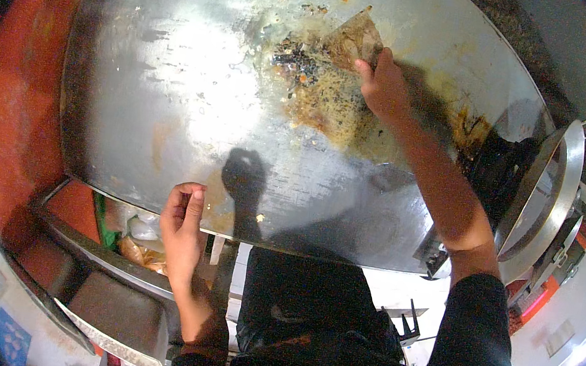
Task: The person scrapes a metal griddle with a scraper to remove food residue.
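A dirty metal table top (304, 184) spreads before me, with a strong glare at its left. My right hand (384, 84) grips a thin, greasy, roughly four-sided piece of card or scraper plate (355, 40), whose exact kind I cannot tell, low against the surface. Just left of it lies a heap of dark burnt crumbs and orange bits (299, 66). A yellow-brown greasy stain (345, 118) spreads below the heap. Over the table's near edge hangs my left hand (185, 213), its fingers curled and thumb against them, with nothing visible in them.
A large round metal pan or ring (568, 178) leans at the right edge, near a dark bundle (501, 164). Plastic bags (143, 239) lie below the near left edge. An orange wall (22, 67) borders the left side. A metal-edged tray (118, 310) sits at the lower left.
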Demonstrator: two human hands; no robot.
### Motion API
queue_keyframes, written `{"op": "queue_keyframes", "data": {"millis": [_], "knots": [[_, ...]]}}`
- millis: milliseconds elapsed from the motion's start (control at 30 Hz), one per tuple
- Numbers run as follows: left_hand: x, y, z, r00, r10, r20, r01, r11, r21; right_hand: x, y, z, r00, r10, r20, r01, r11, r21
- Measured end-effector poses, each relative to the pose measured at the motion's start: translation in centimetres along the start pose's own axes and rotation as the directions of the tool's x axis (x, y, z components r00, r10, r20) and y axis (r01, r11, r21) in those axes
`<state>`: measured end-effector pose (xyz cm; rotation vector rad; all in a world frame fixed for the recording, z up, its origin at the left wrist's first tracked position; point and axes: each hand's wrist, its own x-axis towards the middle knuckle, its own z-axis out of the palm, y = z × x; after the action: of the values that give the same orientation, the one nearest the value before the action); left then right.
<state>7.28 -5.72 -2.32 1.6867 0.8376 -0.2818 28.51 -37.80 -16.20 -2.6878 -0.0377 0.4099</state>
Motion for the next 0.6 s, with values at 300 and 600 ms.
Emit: {"op": "queue_keyframes", "data": {"millis": [300,600], "knots": [[-0.4,0.8,-1.0,0.999,-0.029,-0.024,0.028,0.998,-0.052,0.1,-1.4,0.4,0.994,0.109,-0.013,-0.108,0.993,0.046],[-0.3,0.2,-1.8,0.997,0.016,-0.07,-0.024,0.994,-0.11,-0.6,-0.8,0.7,0.979,0.095,-0.182,-0.075,0.991,0.114]]}}
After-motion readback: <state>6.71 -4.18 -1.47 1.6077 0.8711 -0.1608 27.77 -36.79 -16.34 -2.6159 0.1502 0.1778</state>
